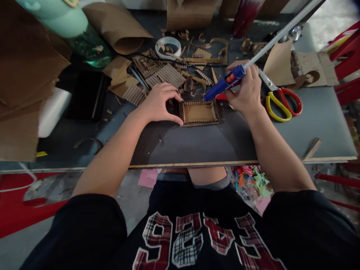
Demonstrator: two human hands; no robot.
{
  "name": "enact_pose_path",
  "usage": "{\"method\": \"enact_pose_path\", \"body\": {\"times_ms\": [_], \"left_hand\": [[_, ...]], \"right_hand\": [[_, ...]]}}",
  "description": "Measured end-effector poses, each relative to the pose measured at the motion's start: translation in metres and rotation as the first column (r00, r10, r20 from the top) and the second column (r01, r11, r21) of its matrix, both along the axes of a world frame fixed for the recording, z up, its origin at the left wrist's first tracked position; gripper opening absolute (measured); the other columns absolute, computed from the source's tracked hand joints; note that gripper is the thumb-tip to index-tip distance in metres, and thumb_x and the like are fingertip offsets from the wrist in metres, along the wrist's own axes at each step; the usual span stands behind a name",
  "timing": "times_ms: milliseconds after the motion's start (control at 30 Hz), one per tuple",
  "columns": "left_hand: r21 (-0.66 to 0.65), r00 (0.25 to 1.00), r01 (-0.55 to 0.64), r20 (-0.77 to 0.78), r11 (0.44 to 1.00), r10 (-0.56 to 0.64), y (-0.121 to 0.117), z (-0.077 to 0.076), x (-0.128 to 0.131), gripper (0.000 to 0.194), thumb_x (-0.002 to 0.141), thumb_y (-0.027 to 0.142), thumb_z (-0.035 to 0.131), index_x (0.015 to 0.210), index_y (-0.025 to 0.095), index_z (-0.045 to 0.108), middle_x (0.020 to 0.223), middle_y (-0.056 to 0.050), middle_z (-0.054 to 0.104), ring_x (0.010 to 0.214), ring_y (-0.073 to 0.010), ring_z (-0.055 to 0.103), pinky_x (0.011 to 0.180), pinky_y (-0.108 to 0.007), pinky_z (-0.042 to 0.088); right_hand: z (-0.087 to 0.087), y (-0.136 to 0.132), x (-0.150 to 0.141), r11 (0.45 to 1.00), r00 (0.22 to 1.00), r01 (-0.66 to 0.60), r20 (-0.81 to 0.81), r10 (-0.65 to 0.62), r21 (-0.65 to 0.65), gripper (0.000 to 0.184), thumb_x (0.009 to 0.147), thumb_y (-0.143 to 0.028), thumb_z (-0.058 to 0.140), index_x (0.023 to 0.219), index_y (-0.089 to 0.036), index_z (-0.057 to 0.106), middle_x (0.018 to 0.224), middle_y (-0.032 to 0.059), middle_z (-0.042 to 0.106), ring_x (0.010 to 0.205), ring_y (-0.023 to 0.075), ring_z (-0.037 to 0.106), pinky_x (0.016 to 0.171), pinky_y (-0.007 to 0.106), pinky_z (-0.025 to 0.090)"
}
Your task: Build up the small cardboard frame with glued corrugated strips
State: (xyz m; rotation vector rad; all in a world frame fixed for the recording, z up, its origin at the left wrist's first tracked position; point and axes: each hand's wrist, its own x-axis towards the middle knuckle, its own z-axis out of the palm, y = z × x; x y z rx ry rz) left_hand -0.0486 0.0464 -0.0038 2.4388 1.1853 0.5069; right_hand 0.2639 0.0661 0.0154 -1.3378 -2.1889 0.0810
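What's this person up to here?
A person is working on a small cardboard tray with corrugated edging, lying on a dark table. The left hand holds its left end between thumb and fingers. The right hand grips a blue glue gun, its nozzle at the tray's far edge; whether it touches is unclear. Scissors lie to the right, cardboard scraps behind.

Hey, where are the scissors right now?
In the head view, the scissors lie on the table, just to the right of your right hand, next to a brown cardboard piece.
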Motion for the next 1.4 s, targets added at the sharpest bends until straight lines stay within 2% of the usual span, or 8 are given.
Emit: {"method": "enact_pose_path", "body": {"times_ms": [133,333,533,733,1133,1300,1333,1400], "left_hand": [[0.006,1.0,-0.001,0.002,1.0,0.001,0.0,-0.001,-0.001,0.074,0.051,0.075,0.086,0.104,0.026,0.07,0.118,-0.01,0.067,0.121,-0.0376,0.057,0.11,-0.053,0.04],[0.016,1.0,0.0,-0.007,1.0,0.0,0.001,-0.003,-0.001,0.074,0.051,0.074,0.086,0.105,0.026,0.07,0.119,-0.01,0.068,0.12,-0.0372,0.057,0.11,-0.053,0.04],[0.041,1.0,0.016,-0.007,0.999,-0.015,0.001,-0.003,-0.002,0.076,0.054,0.077,0.084,0.106,0.023,0.07,0.117,-0.012,0.068,0.12,-0.038,0.058,0.109,-0.052,0.04],[0.071,0.999,0.034,0.007,0.997,-0.035,0.003,-0.006,-0.003,0.076,0.053,0.077,0.084,0.106,0.024,0.071,0.117,-0.011,0.068,0.118,-0.0372,0.059,0.108,-0.051,0.042],[0.072,0.999,0.028,0.019,0.997,-0.03,0.003,-0.007,-0.003,0.074,0.054,0.076,0.084,0.105,0.024,0.071,0.116,-0.011,0.068,0.117,-0.0374,0.059,0.107,-0.051,0.042],[0.066,0.999,0.028,0.015,0.997,-0.029,0.002,-0.006,-0.002,0.072,0.055,0.075,0.084,0.105,0.025,0.07,0.116,-0.01,0.068,0.117,-0.037,0.059,0.108,-0.053,0.042],[0.069,0.999,0.031,0.015,0.997,-0.032,0.002,-0.006,-0.001,0.072,0.056,0.075,0.084,0.105,0.025,0.07,0.116,-0.01,0.068,0.118,-0.037,0.059,0.108,-0.053,0.042],[0.073,0.999,0.035,0.011,0.997,-0.036,0.001,-0.005,-0.001,0.073,0.056,0.075,0.084,0.107,0.025,0.07,0.117,-0.011,0.068,0.119,-0.0374,0.058,0.108,-0.053,0.041]], "right_hand": [[-0.002,0.003,0.003,0.997,0.999,-0.044,-0.003,0.044,-0.057,0.049,0.085,-0.045,0.053,0.133,-0.054,0.048,0.122,-0.0032,0.072,0.128,0.0386,0.051,0.103,0.07,0.038],[-0.006,0.008,0.006,0.994,0.997,-0.079,-0.004,0.079,-0.07,0.042,0.086,-0.045,0.054,0.128,-0.051,0.055,0.123,-0.0025,0.071,0.126,0.0391,0.052,0.104,0.072,0.036],[-0.011,0.013,0.01,0.994,0.994,-0.105,0.008,0.105,-0.016,0.035,0.088,-0.04,0.053,0.123,-0.039,0.059,0.127,0.0053,0.067,0.123,0.0392,0.055,0.104,0.07,0.04],[-0.016,0.018,0.014,0.99,0.99,-0.134,0.042,0.133,0.033,0.03,0.088,-0.035,0.056,0.117,-0.035,0.06,0.123,0.0075,0.068,0.117,0.0373,0.057,0.102,0.067,0.043],[0.0,0.012,0.013,0.982,0.976,-0.179,0.136,0.169,0.065,0.023,0.092,-0.032,0.049,0.111,-0.028,0.062,0.122,0.0103,0.068,0.115,0.0354,0.059,0.102,0.062,0.041],[-0.003,0.013,0.018,0.956,0.98,-0.198,0.056,0.19,0.215,0.031,0.092,-0.035,0.047,0.119,-0.031,0.061,0.108,0.0099,0.071,0.108,0.0318,0.062,0.101,0.056,0.043],[-0.006,0.014,0.018,0.955,0.985,-0.173,0.021,0.173,0.241,0.034,0.093,-0.036,0.045,0.124,-0.031,0.058,0.109,0.0102,0.07,0.109,0.0315,0.062,0.101,0.056,0.043],[-0.013,0.016,0.018,0.968,0.989,-0.147,0.009,0.149,0.204,0.045,0.095,-0.038,0.041,0.139,-0.029,0.047,0.125,0.0142,0.064,0.12,0.0334,0.057,0.103,0.057,0.042]]}}
